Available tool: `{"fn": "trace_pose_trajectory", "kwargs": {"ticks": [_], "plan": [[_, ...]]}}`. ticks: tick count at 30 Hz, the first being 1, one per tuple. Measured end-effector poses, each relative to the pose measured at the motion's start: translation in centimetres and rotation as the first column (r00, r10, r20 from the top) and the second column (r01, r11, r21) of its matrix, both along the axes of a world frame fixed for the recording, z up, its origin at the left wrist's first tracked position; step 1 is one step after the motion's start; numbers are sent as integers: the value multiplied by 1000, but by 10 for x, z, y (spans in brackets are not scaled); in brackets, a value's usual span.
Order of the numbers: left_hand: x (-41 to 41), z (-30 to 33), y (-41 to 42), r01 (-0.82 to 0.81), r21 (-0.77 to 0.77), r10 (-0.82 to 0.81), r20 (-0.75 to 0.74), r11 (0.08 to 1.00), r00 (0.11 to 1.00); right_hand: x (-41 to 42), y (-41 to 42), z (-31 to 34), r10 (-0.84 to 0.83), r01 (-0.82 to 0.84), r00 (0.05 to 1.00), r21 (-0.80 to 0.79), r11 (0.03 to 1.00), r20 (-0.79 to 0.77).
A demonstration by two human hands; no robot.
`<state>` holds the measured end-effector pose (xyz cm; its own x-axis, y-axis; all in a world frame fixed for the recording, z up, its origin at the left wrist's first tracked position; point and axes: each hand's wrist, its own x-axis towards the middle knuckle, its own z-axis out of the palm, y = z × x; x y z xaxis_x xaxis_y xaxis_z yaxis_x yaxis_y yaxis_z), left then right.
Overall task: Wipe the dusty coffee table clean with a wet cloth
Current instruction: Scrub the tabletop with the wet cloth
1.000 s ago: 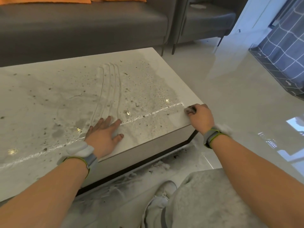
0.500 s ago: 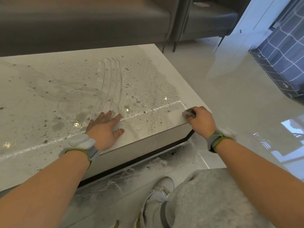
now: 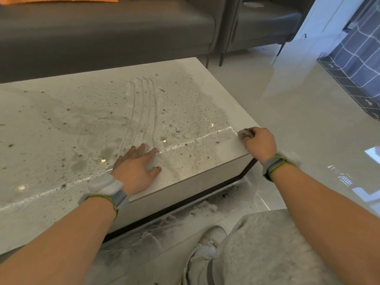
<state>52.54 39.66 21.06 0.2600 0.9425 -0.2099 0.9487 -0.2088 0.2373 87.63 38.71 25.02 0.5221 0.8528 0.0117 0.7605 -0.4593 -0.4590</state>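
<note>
The white coffee table [image 3: 61, 112] is coated with grey dust and dark specks, with finger trails drawn through it and a wet shiny line across the near part. My left hand [image 3: 135, 163] lies flat on the top near the front edge, fingers spread. My right hand [image 3: 260, 142] is closed around a small greyish cloth [image 3: 244, 133] at the table's right edge, where the wet line ends. Most of the cloth is hidden inside the fist.
A dark grey sofa [image 3: 102, 31] with orange cushions stands just behind the table, with a grey armchair [image 3: 261, 23] to its right. Dust clumps lie on the glossy floor [image 3: 205, 208] below the table's front edge. My grey-trousered knee and white shoe [image 3: 207, 243] are bottom right.
My right hand with the cloth has slid slightly back and forth at the right edge of the table. The left hand stays flat in place. The camera tilted down, then up a little.
</note>
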Motion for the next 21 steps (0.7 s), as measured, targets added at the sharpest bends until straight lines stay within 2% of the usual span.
{"fn": "trace_pose_trajectory", "kwargs": {"ticks": [2,4,6,8,9,11,13,14,17,19,21], "plan": [[0,-2,4,-10,17,10,16,1000,1000,-18,5,1,176,-176,984,-31,984,24],[-2,-2,9,-20,51,18,47,999,999,-36,6,1,340,-342,938,-26,939,-73],[0,-4,16,-35,65,32,52,997,998,-40,10,1,377,-386,902,-5,922,-213],[2,-5,21,-39,42,37,36,998,999,-36,14,2,320,-320,902,50,946,-289],[3,-5,24,-30,26,29,26,999,999,-31,19,2,268,-252,928,92,963,-260],[3,-2,29,-5,13,5,17,1000,1000,-19,27,2,119,-104,988,145,984,-98],[3,0,32,10,11,-10,22,1000,1000,-14,31,-1,15,-16,1000,93,996,17],[2,0,32,9,0,-9,26,1000,1000,-14,33,-4,21,-23,999,47,999,47],[0,-3,31,3,-15,-2,49,1000,999,-30,35,-5,254,-255,966,4,967,38],[-2,-3,31,13,5,-13,62,1000,998,-45,34,-4,433,-433,900,17,901,-56],[-2,-2,33,16,8,-17,62,1000,998,-50,36,-3,476,-479,864,25,878,-165]]}}
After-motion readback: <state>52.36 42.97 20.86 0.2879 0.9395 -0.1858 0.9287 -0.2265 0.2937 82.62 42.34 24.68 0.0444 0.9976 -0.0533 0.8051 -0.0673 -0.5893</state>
